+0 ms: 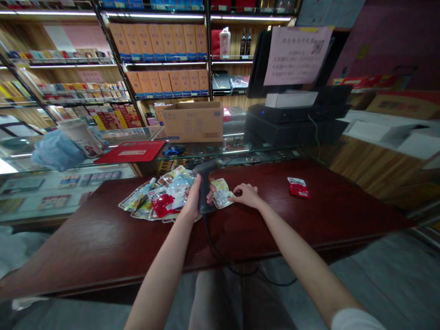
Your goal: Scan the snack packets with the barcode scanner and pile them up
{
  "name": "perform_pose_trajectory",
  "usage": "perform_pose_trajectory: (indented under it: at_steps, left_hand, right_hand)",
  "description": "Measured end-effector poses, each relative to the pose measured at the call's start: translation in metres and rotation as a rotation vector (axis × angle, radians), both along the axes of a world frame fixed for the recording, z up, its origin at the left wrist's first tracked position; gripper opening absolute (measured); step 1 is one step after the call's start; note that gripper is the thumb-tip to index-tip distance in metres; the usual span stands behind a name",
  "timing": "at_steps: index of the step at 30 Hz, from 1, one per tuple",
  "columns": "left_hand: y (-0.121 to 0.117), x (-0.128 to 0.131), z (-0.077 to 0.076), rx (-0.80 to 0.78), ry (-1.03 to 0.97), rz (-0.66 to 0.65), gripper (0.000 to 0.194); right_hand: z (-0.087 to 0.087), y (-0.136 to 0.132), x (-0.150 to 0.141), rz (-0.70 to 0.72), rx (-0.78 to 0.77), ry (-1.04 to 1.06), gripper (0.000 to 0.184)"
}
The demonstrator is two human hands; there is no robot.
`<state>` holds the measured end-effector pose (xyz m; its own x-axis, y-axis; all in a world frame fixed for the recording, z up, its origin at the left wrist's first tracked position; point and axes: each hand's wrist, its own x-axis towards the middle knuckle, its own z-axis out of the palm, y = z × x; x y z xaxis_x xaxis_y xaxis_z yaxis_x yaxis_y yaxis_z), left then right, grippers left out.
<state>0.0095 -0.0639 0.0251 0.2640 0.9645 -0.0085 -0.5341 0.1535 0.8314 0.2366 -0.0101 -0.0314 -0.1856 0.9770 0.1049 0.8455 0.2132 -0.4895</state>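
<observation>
My left hand [195, 197] is wrapped round the handle of a black barcode scanner [205, 188], its head tilted over the table and its cable trailing down. Just right of the scanner is a small yellow and white snack packet [222, 193]. My right hand [246, 195] pinches this packet's right edge between thumb and fingers. Left of the scanner lies a heap of snack packets [165, 197], yellow, clear and red, partly covered by my left hand. A single red packet [298, 187] lies apart on the right.
The dark red table [113, 247] meets a glass counter holding a red mat [132, 151], a mouse [173, 150] and a cardboard box [193, 121]. A monitor [259, 64] with a paper notice stands back right. The scanner cable [215, 247] hangs over the front edge.
</observation>
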Motion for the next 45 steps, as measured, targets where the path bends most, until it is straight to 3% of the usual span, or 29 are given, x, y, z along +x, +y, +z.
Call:
perform_pose_trajectory:
  at_steps: [7, 10, 14, 19, 23, 30, 35, 41, 45]
  left_hand:
    - [-0.004, -0.011, 0.018, -0.057, -0.006, 0.098, 0.053]
    - [-0.006, -0.008, 0.02, -0.061, -0.01, 0.112, 0.053]
    - [-0.004, -0.003, 0.014, -0.088, 0.01, 0.085, 0.054]
    - [-0.004, 0.004, 0.007, -0.062, 0.026, -0.004, 0.053]
    - [-0.008, 0.012, 0.004, -0.054, 0.049, -0.047, 0.056]
    - [-0.008, 0.024, -0.012, -0.021, 0.116, -0.126, 0.065]
    - [-0.007, 0.026, -0.013, -0.029, 0.132, -0.118, 0.064]
    - [-0.008, 0.025, -0.011, -0.008, 0.126, -0.14, 0.065]
    - [-0.007, 0.026, -0.016, 0.011, 0.141, -0.145, 0.068]
  right_hand:
    - [-0.004, 0.003, 0.0, 0.011, -0.018, 0.05, 0.023]
    - [-0.006, 0.009, 0.007, 0.006, -0.029, 0.175, 0.023]
    - [-0.01, 0.019, 0.022, 0.031, -0.041, 0.574, 0.026]
    - [-0.011, 0.023, 0.036, -0.096, -0.199, 1.177, 0.035]
    - [-0.004, 0.018, 0.035, -0.08, -0.174, 1.439, 0.046]
    - [0.006, 0.015, 0.034, -0.037, -0.124, 1.55, 0.06]
    - [0.006, 0.02, 0.041, -0.169, -0.128, 1.612, 0.058]
    - [0.003, 0.027, 0.045, -0.209, -0.079, 1.605, 0.032]
    - [0.001, 0.028, 0.041, -0.211, 0.004, 1.621, 0.025]
